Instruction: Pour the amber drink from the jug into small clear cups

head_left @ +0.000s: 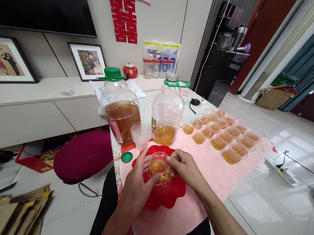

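A clear plastic cup (158,164) with some amber liquid in it is held over the red scalloped tray (166,196). My left hand (139,178) wraps round the cup's left side. From the right, my right hand (182,163) pinches its rim. Just beyond stands an uncapped clear jug (167,111), with a little amber liquid at its bottom. A fuller jug (122,112) with a green cap is to its left. Between jugs and tray sits a stack of empty clear cups (140,134), and a loose green cap (126,157) lies beside the tray.
Several filled cups (236,154) stand in rows on the right of the pink-covered table (196,171). A black tape measure (195,102) lies at the back. Left of the table is a dark red stool (83,157); a power strip (281,173) is on the floor at right.
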Motion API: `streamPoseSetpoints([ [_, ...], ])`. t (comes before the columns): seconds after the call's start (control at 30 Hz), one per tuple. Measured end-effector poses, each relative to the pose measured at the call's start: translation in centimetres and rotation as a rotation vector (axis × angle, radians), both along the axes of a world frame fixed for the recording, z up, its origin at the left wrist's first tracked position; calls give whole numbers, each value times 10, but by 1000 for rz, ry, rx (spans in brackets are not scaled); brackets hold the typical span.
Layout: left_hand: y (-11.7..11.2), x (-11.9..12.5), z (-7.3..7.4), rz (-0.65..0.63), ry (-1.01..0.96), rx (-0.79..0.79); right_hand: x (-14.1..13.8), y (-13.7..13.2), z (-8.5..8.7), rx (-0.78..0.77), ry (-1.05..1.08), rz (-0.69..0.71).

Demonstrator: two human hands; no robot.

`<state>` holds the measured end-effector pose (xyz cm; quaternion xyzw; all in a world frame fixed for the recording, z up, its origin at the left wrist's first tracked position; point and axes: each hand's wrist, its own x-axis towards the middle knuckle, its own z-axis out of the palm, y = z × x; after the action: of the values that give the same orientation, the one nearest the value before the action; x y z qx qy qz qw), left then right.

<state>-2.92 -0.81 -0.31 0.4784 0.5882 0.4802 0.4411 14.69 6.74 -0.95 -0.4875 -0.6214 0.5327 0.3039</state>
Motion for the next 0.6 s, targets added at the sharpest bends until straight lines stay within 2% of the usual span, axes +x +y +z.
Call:
streamPoseSetpoints([
  [0.23,-5,-3,3,11,7,9,0,-7,13,-135,149,28],
  [0.43,-10,10,14,6,-23,55,11,-16,27,-185,298,-5],
  [0.6,-14,24,7,-27,-28,67,30,-27,30,-195,393,-65],
])
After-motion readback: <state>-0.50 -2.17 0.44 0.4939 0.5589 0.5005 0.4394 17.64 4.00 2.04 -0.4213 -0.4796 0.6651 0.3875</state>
